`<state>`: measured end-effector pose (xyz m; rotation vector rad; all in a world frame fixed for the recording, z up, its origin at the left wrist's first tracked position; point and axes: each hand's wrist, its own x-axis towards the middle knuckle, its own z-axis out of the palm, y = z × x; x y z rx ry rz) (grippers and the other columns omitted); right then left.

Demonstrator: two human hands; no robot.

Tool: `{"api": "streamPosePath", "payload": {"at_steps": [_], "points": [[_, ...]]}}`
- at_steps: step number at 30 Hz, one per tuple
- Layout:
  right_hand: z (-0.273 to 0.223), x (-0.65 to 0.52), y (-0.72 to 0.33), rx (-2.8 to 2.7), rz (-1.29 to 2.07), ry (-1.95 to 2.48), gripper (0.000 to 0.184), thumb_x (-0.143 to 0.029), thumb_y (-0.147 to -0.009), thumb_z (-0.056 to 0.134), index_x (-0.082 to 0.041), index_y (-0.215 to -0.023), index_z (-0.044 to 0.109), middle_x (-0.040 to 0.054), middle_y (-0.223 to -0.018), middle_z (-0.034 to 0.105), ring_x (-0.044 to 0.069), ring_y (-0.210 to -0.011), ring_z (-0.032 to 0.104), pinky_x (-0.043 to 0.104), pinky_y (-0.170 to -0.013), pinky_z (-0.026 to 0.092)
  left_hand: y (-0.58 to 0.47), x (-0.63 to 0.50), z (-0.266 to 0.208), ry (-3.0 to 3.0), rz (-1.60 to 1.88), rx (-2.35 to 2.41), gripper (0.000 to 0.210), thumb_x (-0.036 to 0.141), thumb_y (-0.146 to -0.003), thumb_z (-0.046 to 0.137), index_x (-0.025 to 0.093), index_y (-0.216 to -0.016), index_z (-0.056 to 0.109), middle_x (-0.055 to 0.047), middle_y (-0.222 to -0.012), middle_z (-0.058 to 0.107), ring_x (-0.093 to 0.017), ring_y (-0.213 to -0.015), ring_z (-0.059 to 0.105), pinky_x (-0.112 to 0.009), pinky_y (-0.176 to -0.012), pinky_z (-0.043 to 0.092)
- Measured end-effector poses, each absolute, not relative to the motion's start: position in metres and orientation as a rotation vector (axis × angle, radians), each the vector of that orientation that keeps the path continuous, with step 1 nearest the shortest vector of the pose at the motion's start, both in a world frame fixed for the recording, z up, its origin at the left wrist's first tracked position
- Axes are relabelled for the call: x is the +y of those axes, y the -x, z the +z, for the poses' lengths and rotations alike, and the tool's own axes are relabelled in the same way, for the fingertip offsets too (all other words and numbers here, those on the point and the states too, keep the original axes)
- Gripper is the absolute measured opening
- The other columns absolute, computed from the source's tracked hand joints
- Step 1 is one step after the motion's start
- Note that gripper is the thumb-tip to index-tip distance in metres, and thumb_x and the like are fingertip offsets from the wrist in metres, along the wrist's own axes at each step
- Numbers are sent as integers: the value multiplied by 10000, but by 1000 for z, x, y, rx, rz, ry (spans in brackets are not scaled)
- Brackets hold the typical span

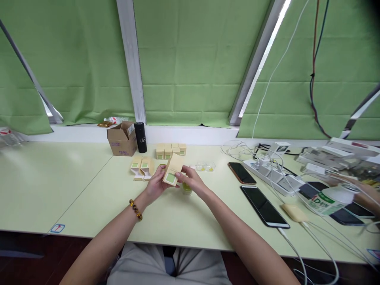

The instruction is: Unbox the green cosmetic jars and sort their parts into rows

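Note:
A small beige carton with a green label (174,168) is held tilted above the table between both hands. My left hand (156,185) grips its left side, a beaded bracelet on the wrist. My right hand (191,180) is closed on the right side, thumb over the front near the label. Just below the right hand is a yellow-green thing (187,188), partly hidden. Left of my hands lie two similar cartons (147,164) with their near ends open. Behind stand several more cartons (168,152), and a clear plastic tray (205,166) with small yellow pieces sits to the right.
An open cardboard box (122,140) and a black bottle (140,137) stand at the back left. On the right are phones (264,206), a power strip (276,178), tangled cables and a white bottle (331,200). Another person's hand (363,194) is at the far right.

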<state>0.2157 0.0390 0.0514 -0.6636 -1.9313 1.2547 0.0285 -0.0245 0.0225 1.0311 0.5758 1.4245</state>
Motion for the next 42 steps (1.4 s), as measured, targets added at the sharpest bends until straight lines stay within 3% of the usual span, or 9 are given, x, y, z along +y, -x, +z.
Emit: {"api": "streamPosePath", "payload": {"at_steps": [5, 11, 18, 23, 27, 31, 36, 42], "points": [[43, 48, -212, -1661, 1276, 685, 570, -687, -814, 734, -198, -1105, 705, 120, -1124, 778, 312, -1128, 713, 430, -1010, 558, -27, -19, 19, -1255, 1617, 697, 523, 482, -940, 682, 221, -1371, 540, -155, -1478, 529, -302, -1233, 607, -423, -887, 603], [31, 48, -216, -1620, 1231, 754, 574, -697, -814, 737, -207, -1112, 715, 112, -1091, 794, 314, -1104, 730, 434, -1003, 555, -32, -23, 16, -1489, 1573, 847, 602, 447, -923, 723, 237, -1429, 475, -169, -1498, 485, -330, -1347, 542, -415, -956, 587], [23, 47, -211, -1635, 1190, 782, 585, -698, -783, 751, -213, -1099, 663, 89, -961, 803, 302, -1016, 755, 407, -932, 562, -33, -20, 15, -1544, 1634, 883, 533, 403, -934, 704, 225, -1378, 470, -154, -1397, 541, -292, -1346, 543, -419, -1072, 509], [25, 42, -210, -1617, 1198, 791, 591, -683, -756, 781, -204, -1081, 662, 97, -961, 802, 303, -1014, 756, 392, -893, 564, -31, -17, 12, -1547, 1645, 897, 551, 274, -865, 732, 219, -1349, 475, -140, -1352, 559, -273, -1279, 582, -404, -1063, 499], [28, 42, -212, -1589, 1205, 793, 567, -716, -778, 734, -201, -1010, 684, 67, -830, 780, 282, -878, 741, 349, -737, 561, -32, -19, 11, -1542, 1651, 906, 591, 171, -811, 716, 229, -1350, 481, -125, -1364, 570, -275, -1323, 568, -409, -1103, 470], [29, 44, -215, -1555, 1209, 804, 553, -729, -789, 713, -205, -963, 688, 40, -712, 734, 251, -760, 702, 314, -639, 516, -32, -24, 14, -1607, 1628, 889, 562, 209, -869, 683, 231, -1389, 471, -132, -1395, 568, -287, -1358, 548, -439, -1141, 444], [29, 44, -216, -1521, 1244, 791, 541, -714, -784, 732, -209, -972, 681, 52, -774, 763, 248, -764, 714, 321, -665, 525, -32, -31, 18, -1840, 1646, 1088, 535, 323, -957, 637, 234, -1454, 458, -156, -1492, 505, -292, -1319, 545, -453, -1089, 463], [25, 45, -215, -1486, 1280, 754, 555, -692, -767, 784, -219, -1036, 678, 99, -960, 813, 302, -971, 763, 386, -847, 579, -35, -29, 16, -1927, 1707, 1311, 467, 346, -940, 709, 233, -1353, 523, -126, -1302, 635, -265, -1189, 622, -437, -1026, 502]]}}
